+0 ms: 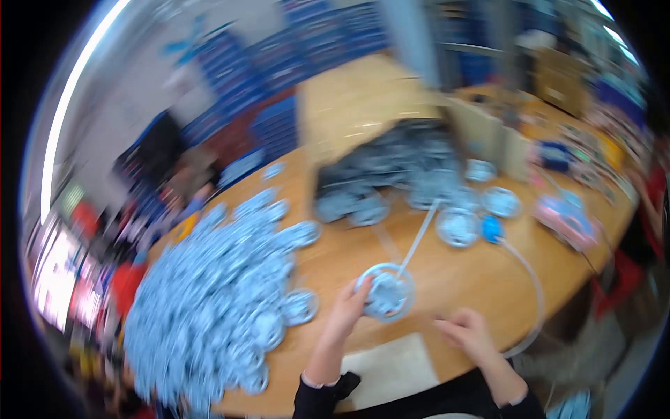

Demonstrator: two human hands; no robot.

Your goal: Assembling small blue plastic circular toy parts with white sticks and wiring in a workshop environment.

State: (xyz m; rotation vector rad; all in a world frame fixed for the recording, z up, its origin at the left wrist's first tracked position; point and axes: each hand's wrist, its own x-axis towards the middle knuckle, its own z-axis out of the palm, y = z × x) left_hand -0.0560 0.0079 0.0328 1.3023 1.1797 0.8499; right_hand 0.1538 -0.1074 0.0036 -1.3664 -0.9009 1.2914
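Note:
My left hand point(347, 307) grips the rim of a light-blue round plastic piece point(388, 293) with an openwork centre. A thin white rod point(421, 236) slants from this piece up toward the box; I cannot tell whether it is attached. My right hand point(466, 331) is apart from the piece, to its right, with fingers curled in; blur hides whether anything small is in them. A large heap of similar light-blue pieces point(209, 300) covers the table's left side. One loose piece point(301, 306) lies at the heap's edge, nearest my left hand.
A tipped cardboard box point(363, 98) holds more blue pieces point(398, 164), with several spilling onto the wooden table point(447, 279). Right of it are a blue-tipped white cord point(534, 279) and a pink device point(564, 222). A pale sheet point(394, 366) lies near me. Blue crates point(258, 59) stand behind.

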